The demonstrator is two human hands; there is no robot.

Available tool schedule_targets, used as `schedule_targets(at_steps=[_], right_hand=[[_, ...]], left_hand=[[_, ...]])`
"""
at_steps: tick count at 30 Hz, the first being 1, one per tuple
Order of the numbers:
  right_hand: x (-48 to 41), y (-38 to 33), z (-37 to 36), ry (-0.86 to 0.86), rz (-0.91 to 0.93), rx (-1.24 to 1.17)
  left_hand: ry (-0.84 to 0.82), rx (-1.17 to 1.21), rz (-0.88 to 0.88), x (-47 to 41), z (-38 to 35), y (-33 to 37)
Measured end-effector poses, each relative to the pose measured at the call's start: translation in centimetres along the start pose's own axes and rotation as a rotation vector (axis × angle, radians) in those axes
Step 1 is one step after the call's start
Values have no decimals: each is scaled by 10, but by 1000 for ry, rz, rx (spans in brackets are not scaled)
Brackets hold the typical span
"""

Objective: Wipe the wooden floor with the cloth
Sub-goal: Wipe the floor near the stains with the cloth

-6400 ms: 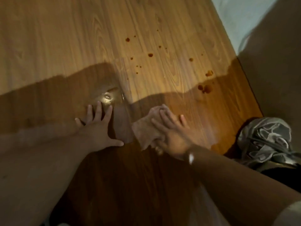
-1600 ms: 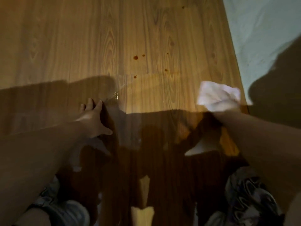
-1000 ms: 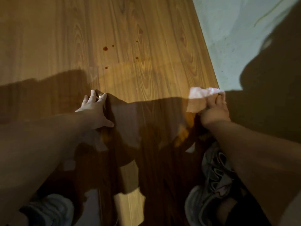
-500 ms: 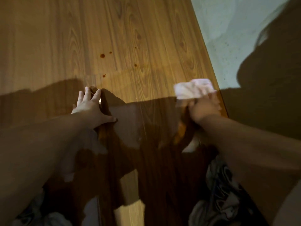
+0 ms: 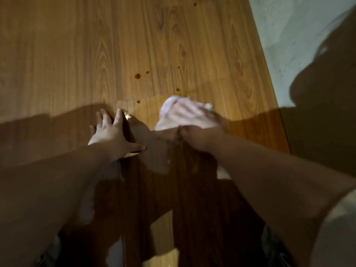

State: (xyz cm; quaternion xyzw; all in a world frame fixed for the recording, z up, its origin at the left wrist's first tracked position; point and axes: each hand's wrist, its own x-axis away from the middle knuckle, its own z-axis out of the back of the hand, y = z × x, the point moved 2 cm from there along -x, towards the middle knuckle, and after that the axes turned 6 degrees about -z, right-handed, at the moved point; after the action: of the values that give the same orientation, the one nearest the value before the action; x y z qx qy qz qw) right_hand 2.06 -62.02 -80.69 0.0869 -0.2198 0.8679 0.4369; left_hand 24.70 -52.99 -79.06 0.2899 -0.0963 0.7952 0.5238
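The wooden floor (image 5: 173, 45) fills the view, its near half in shadow. Small dark red drops (image 5: 137, 75) dot the lit boards ahead of my hands. My right hand (image 5: 192, 120) lies flat on a pale cloth (image 5: 166, 108) and presses it to the floor; the hand is blurred with motion and covers most of the cloth. My left hand (image 5: 113, 132) rests on the floor to the left, palm down, fingers spread and straight. A wet glint shows by its fingertips.
A pale grey surface (image 5: 300, 35) borders the wood along the right edge, partly in dark shadow. Patterned fabric (image 5: 273, 249) shows at the bottom right corner.
My right hand has slid the cloth left from the floor's right edge toward the middle, close to my left hand. My left hand has stayed planted.
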Motion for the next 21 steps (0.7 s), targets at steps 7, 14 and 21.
schedule_targets(at_steps=[7,14,21], right_hand=[[-26,38,28,9,-664,-121],[-34,-98,-7,-210,196,26],[-49,6,29,60,-760,-176]], left_hand=[[44,54,7,-4,2,-21],[2,86,-8,-15,6,-32],[35,66,-17,-16,-1,-37]])
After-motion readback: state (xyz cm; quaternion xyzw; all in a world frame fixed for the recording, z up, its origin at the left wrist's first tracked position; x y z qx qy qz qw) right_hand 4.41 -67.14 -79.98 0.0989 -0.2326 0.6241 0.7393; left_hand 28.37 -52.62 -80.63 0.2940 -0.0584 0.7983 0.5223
